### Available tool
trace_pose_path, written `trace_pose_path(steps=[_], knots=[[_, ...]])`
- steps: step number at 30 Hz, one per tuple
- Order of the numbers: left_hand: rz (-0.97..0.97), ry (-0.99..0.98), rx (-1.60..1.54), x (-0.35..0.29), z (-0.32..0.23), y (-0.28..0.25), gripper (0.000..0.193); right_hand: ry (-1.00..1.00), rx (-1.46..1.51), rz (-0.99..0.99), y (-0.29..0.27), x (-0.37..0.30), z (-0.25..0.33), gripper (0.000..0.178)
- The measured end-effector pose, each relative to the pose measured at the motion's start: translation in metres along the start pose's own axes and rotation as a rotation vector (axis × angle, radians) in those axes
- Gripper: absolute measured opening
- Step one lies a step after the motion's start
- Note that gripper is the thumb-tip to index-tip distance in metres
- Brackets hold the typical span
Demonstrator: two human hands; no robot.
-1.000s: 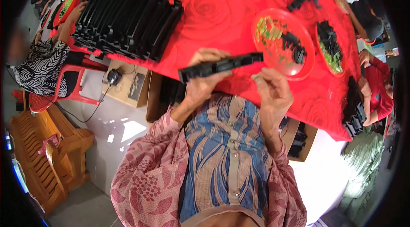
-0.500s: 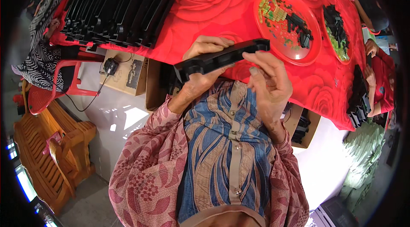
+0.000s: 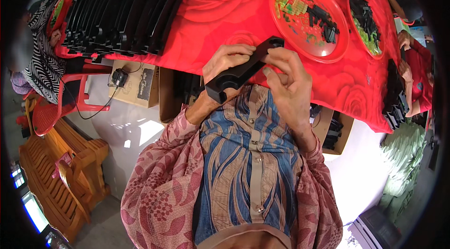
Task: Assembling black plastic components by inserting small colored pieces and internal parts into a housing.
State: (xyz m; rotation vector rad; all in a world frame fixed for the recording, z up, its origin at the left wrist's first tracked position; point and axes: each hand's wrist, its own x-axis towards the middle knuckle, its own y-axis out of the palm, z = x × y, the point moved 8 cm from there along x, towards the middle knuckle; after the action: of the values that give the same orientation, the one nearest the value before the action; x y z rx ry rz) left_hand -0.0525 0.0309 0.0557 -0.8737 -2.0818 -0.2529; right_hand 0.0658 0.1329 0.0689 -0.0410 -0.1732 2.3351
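The long part [image 3: 241, 73] you hold looks like moulded black plastic, smooth and mostly matt, with a faint sheen along its edges. The stacked black parts [image 3: 119, 14] to your left have the same plastic look, catching light on their ridges. Before you spreads a red cloth [image 3: 211, 24], rose-printed and slightly creased. The round tray [image 3: 323, 54] is glossy red plastic with a bright highlight; the yellow-green pieces [image 3: 296, 6] in it look like translucent plastic. Your pink sleeves [image 3: 164, 192] are soft, matt cloth; your blue-patterned cloth front [image 3: 229, 174] carries shiny, metal-looking buttons [image 3: 258, 160]. The wooden seat [image 3: 56, 174] looks varnished.
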Motion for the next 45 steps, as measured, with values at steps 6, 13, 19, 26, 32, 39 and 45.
trace_pose_path(steps=[6, 13, 19, 26, 32, 39, 45], knots=[[0.107, -0.062, -0.093, -0.004, 0.001, 0.002, 0.044, 0.076, 0.030, 0.062, 0.001, 0.000, -0.009, 0.047], [0.156, -0.056, -0.097, 0.000, -0.006, 0.007, 0.049, 0.045, 0.045, -0.007, -0.004, 0.004, -0.010, 0.048], [-0.144, -0.409, -0.457, -0.001, 0.019, 0.003, 0.042, 0.009, 0.140, -0.059, -0.009, 0.000, -0.001, 0.042], [-0.177, -0.427, -0.573, 0.000, 0.019, -0.005, 0.045, -0.164, 0.046, -0.377, -0.043, 0.002, 0.011, 0.034], [-0.180, -0.417, -0.605, 0.003, 0.012, -0.007, 0.043, 0.005, 0.282, -0.234, -0.035, 0.010, -0.006, 0.035], [-0.108, -0.381, -0.575, 0.004, 0.012, -0.003, 0.044, 0.087, 0.600, -0.084, -0.027, 0.014, -0.025, 0.032], [-0.266, -0.622, -0.543, 0.004, 0.021, -0.033, 0.056, 0.093, 0.546, -0.276, -0.049, 0.014, -0.029, 0.030]])
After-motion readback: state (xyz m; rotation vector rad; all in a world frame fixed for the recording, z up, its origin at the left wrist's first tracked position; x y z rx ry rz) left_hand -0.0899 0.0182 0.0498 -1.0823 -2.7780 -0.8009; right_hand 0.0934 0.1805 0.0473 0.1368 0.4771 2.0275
